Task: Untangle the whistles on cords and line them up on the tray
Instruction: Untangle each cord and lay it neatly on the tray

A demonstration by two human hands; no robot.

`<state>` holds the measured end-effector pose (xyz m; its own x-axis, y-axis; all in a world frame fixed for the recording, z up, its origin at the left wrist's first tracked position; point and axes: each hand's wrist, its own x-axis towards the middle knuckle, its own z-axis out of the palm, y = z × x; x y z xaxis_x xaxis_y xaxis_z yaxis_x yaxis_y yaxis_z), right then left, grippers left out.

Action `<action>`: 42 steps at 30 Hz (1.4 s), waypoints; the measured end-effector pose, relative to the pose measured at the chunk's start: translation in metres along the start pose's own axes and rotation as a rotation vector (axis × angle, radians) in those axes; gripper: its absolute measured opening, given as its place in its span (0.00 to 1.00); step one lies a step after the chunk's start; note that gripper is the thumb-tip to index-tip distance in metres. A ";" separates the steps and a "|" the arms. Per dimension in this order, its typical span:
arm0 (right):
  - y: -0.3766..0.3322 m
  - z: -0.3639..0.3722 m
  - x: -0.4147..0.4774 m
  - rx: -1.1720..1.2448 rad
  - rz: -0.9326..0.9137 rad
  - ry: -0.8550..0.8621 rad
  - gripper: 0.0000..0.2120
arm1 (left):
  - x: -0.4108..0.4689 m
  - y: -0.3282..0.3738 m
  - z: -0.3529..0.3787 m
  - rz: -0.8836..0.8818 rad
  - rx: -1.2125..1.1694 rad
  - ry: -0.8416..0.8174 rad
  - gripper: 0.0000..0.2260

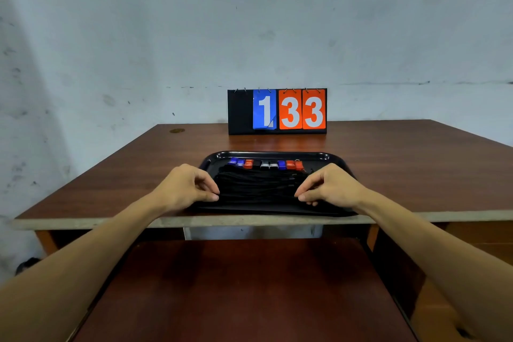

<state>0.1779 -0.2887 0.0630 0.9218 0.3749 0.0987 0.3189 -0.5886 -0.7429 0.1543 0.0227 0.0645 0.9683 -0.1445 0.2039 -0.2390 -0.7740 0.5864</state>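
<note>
Glossy black rounded-corner tray on a wooden table. Plastic whistles, blue, red and black, lie in a row along its far side. Left hand and right hand pinch the bundled black cords at either end.

Pale grey-blue plaster wall fills the back, scuffed and stained, darker smudges down the left side, a faint horizontal crack line on the right. Brown wood-veneer tabletop pushed against it, glossy, worn pale front edge, small round mark near the far-left corner. Flip scoreboard stands at the far edge against the wall, black base, blue card showing 1, two orange cards showing 3 and 3. Lower reddish-brown shelf or surface sits under the tabletop, in shadow. Light is even, soft, no window in view.
</note>
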 end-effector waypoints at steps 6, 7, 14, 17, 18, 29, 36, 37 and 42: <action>0.001 0.005 0.008 -0.154 -0.052 0.055 0.04 | 0.012 -0.005 -0.001 0.009 0.070 0.015 0.10; 0.001 0.006 0.010 -0.160 -0.056 0.066 0.04 | 0.013 -0.007 0.001 0.005 0.065 0.024 0.10; 0.008 0.006 0.010 -0.283 -0.084 0.120 0.02 | 0.011 -0.020 0.018 0.006 -0.080 0.168 0.08; 0.008 0.008 0.008 -0.334 -0.099 0.133 0.03 | 0.013 -0.022 0.019 0.021 -0.048 0.166 0.10; 0.008 0.009 0.008 -0.351 -0.103 0.139 0.03 | 0.013 -0.024 0.019 0.018 -0.050 0.165 0.10; 0.005 0.011 0.007 -0.499 -0.115 0.163 0.02 | 0.013 -0.021 0.020 0.008 0.044 0.143 0.10; 0.010 0.003 -0.002 -0.445 -0.131 0.313 0.05 | 0.011 -0.028 0.020 0.049 0.035 0.143 0.07; 0.013 0.001 -0.003 -0.455 -0.120 0.356 0.05 | 0.011 -0.030 0.019 0.046 0.027 0.154 0.07; 0.026 -0.004 -0.005 -0.515 0.018 0.616 0.10 | 0.012 -0.033 0.019 -0.044 -0.040 0.221 0.10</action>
<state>0.1827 -0.3086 0.0462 0.8357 -0.0125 0.5490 0.2255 -0.9037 -0.3639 0.1750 0.0345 0.0330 0.9394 0.0312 0.3415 -0.2034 -0.7511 0.6281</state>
